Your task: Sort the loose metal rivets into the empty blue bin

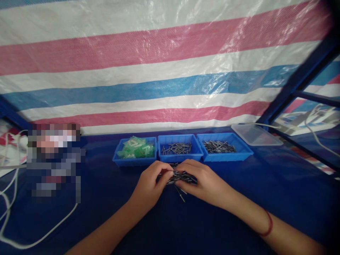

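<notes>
A loose heap of thin metal blind rivets lies on the dark blue table, just in front of the bins. My left hand is at the heap's left side, thumb and forefinger pinched together at the ends of some rivets; how many they hold is hidden. From the right, my right hand curls its fingers and thumb around the rivets. The two hands' fingertips nearly meet over the heap. One rivet sticks out toward me below the fingers.
Behind the hands stand a blue bin of green packets and two blue bins, a middle one and a right one, holding metal pins. A clear plastic lid lies at right. White cable runs at left, near a blurred patch.
</notes>
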`<state>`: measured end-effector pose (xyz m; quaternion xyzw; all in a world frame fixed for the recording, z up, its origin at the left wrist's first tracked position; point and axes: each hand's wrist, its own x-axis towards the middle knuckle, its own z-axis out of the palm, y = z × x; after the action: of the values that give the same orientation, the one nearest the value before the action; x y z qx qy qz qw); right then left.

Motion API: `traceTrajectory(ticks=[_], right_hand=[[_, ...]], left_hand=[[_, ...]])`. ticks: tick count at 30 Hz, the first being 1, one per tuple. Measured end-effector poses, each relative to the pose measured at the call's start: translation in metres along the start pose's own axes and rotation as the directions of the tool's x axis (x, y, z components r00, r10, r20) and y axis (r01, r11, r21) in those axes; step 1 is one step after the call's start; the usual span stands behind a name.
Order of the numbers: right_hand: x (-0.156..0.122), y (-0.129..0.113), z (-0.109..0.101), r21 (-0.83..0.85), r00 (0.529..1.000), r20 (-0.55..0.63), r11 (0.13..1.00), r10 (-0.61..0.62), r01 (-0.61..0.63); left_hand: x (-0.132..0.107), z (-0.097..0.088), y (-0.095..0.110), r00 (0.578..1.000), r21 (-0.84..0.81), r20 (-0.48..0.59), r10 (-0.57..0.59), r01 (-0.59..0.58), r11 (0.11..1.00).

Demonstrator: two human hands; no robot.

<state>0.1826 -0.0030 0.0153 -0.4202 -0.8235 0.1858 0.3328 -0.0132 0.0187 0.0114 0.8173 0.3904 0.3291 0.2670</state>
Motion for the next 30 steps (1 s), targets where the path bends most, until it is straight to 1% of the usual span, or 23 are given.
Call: traceTrajectory(ticks=[2, 4, 7, 9, 12, 16, 21, 30], right_hand=[[0.0, -0.003, 0.006, 0.104, 1.0, 0.005, 0.994, 0.017, -0.018], [0.001, -0.005, 0.009, 0.177, 0.998, -0.019, 0.983, 0.053, -0.049], [0.0, -0.006, 0.01, 0.212, 0.993, -0.053, 0.973, 0.106, -0.093], [0.0, -0.005, 0.011, 0.214, 0.991, -0.061, 0.971, 0.122, -0.107], [-0.002, -0.005, 0.014, 0.224, 0.991, -0.051, 0.969, 0.122, -0.108], [-0.002, -0.006, 0.017, 0.243, 0.991, -0.036, 0.963, 0.127, -0.115], [-0.001, -0.006, 0.018, 0.263, 0.996, -0.033, 0.962, 0.087, -0.076], [-0.001, -0.005, 0.018, 0.252, 0.983, -0.082, 0.958, 0.162, -0.136]], left_hand=[[0.0, 0.001, 0.003, 0.998, -0.079, -0.024, -0.053, 0.051, 0.996], [-0.001, 0.003, 0.004, 0.995, -0.135, -0.043, -0.089, 0.083, 0.987], [-0.002, 0.004, 0.003, 0.992, -0.196, -0.057, -0.115, 0.102, 0.975], [-0.002, 0.004, 0.003, 0.992, -0.221, -0.043, -0.119, 0.107, 0.969], [-0.002, 0.004, 0.004, 0.991, -0.214, -0.026, -0.132, 0.124, 0.969], [-0.003, 0.003, 0.005, 0.99, -0.196, -0.035, -0.138, 0.129, 0.972], [-0.003, 0.002, 0.005, 0.992, -0.191, -0.036, -0.125, 0.116, 0.975], [-0.001, 0.0, 0.007, 0.995, -0.162, -0.039, -0.094, 0.086, 0.983]])
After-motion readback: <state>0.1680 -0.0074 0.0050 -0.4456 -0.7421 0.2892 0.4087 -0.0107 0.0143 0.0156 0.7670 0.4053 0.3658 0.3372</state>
